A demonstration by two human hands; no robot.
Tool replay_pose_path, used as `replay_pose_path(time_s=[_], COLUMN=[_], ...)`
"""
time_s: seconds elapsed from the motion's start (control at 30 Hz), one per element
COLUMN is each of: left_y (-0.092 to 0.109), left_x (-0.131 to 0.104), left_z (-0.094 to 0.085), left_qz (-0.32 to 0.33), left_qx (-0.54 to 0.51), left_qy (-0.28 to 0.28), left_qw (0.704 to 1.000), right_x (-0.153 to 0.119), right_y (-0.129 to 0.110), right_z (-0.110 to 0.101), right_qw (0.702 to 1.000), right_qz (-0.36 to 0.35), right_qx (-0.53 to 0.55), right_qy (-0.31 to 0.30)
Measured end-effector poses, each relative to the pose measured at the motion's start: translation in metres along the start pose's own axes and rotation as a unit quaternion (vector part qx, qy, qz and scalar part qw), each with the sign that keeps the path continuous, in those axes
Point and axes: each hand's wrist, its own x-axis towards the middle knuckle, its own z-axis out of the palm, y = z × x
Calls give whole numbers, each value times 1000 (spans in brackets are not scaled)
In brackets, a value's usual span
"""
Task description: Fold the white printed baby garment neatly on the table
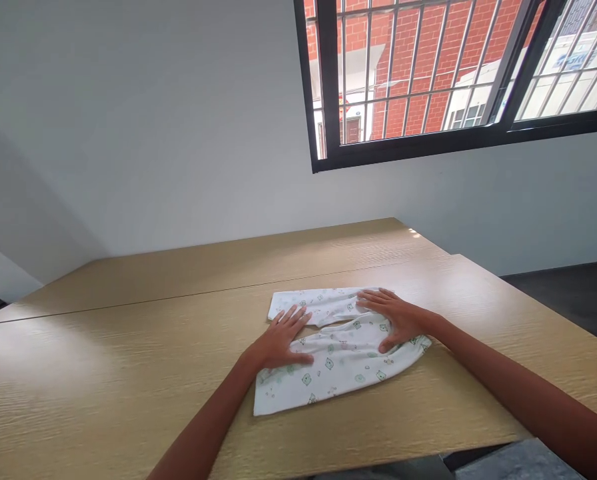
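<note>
A small pair of white pants [343,363] with a green animal print lies spread on the wooden table, its two legs pointing left and its waist end to the right. My left hand [281,343] rests flat across the legs near the gap between them, fingers spread. On the waist end lies my right hand [396,317], palm down with its fingers stretched out and thumb apart. Both hands touch the cloth from above, and neither grips it. The fabric under my palms is hidden.
The light wood table [128,373] has a seam running across it towards the back. Behind it stands a pale wall [178,133] with a black-framed, barred window [408,143] at upper right. Grey cloth [528,460] shows at the table's front edge.
</note>
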Motion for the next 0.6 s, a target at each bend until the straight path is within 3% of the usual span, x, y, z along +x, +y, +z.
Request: replay_pose_path(time_s=[0.2, 0.33, 0.4, 0.5, 0.6], left_y=[-24, -29, -25, -6, 22], left_x=[-10, -14, -18, -25, -28], left_z=[-7, -14, -20, -30, -34], left_qz=[-35, -44, -36, 8, 59], left_qx=[-16, -19, -23, -63, -109], left_qy=[13, 24, 53, 85, 46], left_qw=[999, 999, 998, 994, 991], right_x=[-2, -5, -5, -6, -7], right_y=[-5, -24, -37, -55, -63], right_z=[-4, -12, -17, -21, -20], right_qw=[1000, 999, 998, 999, 997], right_qz=[7, 3, 6, 10, 10], right_qx=[-11, 1, 26, 45, 50], right_qy=[-4, 38, 48, 9, -62])
